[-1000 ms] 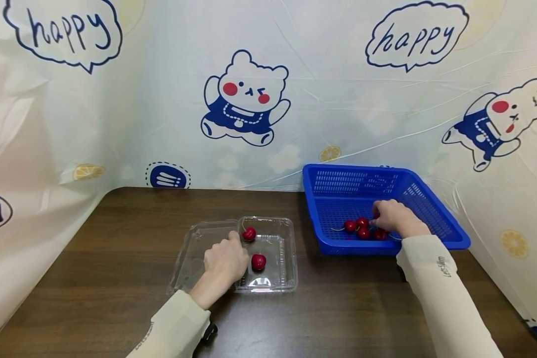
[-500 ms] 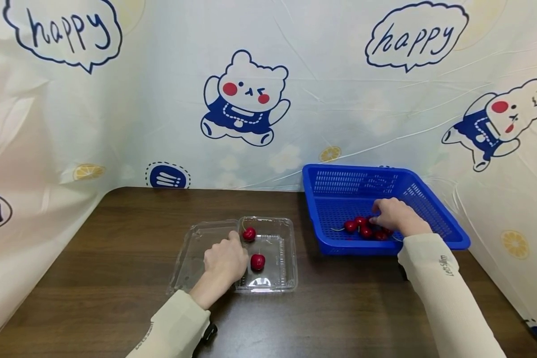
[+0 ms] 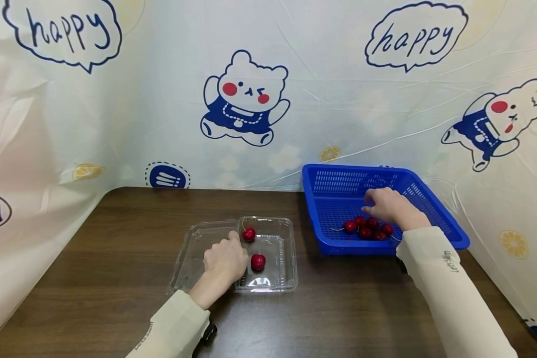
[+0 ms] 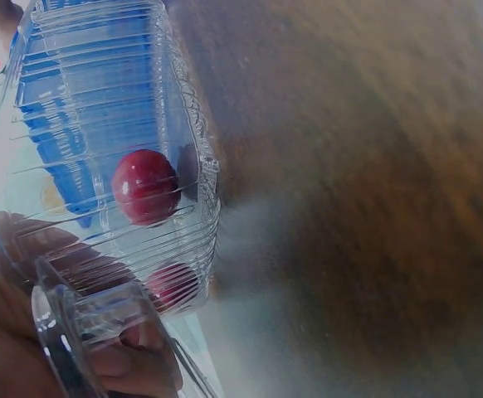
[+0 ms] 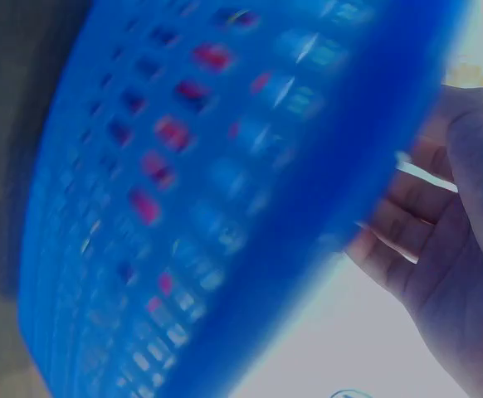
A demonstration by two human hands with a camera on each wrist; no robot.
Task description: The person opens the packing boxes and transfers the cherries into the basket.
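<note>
My left hand grips the middle edge of an open clear plastic clamshell box, and its fingers curl round that edge in the left wrist view. Inside the box's right half lie two red cherries, one cherry near the back left and another cherry further forward. Over the blue plastic basket, my right hand hovers with thumb and forefinger apart and no cherry visible between them. Several cherries lie bunched below it, some with stems. In the right wrist view the basket's rim hides some fingertips.
The box's flat lid half lies to the left on the brown wooden table. Behind the table and along its sides hangs a pale printed sheet. The basket stands near the back right with raised walls.
My right hand has come up and back from the bunch of cherries, its thumb and forefinger spreading, and more cherries show. My left hand and the box stay in place.
</note>
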